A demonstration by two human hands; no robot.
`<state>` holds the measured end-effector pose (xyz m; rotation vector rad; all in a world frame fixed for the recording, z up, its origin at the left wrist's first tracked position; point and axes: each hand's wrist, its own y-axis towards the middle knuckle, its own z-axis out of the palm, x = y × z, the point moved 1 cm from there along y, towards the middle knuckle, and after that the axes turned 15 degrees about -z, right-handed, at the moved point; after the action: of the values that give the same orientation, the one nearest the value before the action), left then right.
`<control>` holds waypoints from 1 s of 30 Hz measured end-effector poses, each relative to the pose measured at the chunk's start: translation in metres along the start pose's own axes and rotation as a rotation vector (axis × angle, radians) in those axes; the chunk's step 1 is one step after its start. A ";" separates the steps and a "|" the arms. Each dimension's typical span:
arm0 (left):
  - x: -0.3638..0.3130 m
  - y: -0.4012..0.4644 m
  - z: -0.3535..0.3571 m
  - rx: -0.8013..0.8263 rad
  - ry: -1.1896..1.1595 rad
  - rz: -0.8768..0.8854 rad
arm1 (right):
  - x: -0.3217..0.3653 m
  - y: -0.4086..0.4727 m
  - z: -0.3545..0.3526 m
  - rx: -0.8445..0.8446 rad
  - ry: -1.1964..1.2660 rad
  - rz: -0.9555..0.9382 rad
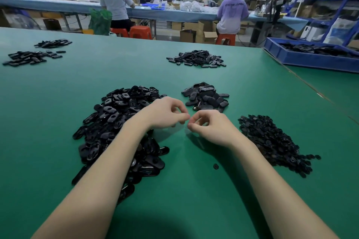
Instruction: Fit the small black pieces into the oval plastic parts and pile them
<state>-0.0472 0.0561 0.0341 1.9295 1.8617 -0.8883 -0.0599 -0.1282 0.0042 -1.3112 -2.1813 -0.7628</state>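
Left of both grips (pixel 188 120), oval parts (pixel 116 122).

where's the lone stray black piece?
Head view: the stray black piece lies on the green table, between the forearms, below the right hand, left of the small-piece pile.

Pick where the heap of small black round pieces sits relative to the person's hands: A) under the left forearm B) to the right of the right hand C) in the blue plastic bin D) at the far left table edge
B: the heap of small black round pieces lies on the green table just right of the right hand; the left forearm crosses the large pile of black oval plastic parts instead.
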 end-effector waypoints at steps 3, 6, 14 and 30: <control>0.005 -0.006 -0.020 0.087 0.164 -0.065 | 0.003 0.002 0.009 0.015 -0.080 -0.044; 0.008 -0.015 -0.035 0.178 0.345 -0.129 | 0.004 0.002 0.011 0.018 -0.105 -0.063; 0.006 -0.029 -0.039 0.343 0.456 -0.260 | 0.007 0.004 0.014 0.013 -0.066 -0.144; 0.003 -0.020 -0.022 0.277 0.520 -0.251 | 0.009 0.002 0.012 0.070 -0.037 -0.137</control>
<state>-0.0624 0.0740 0.0525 2.2949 2.4288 -0.8003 -0.0628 -0.1140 0.0018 -1.1599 -2.3249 -0.7112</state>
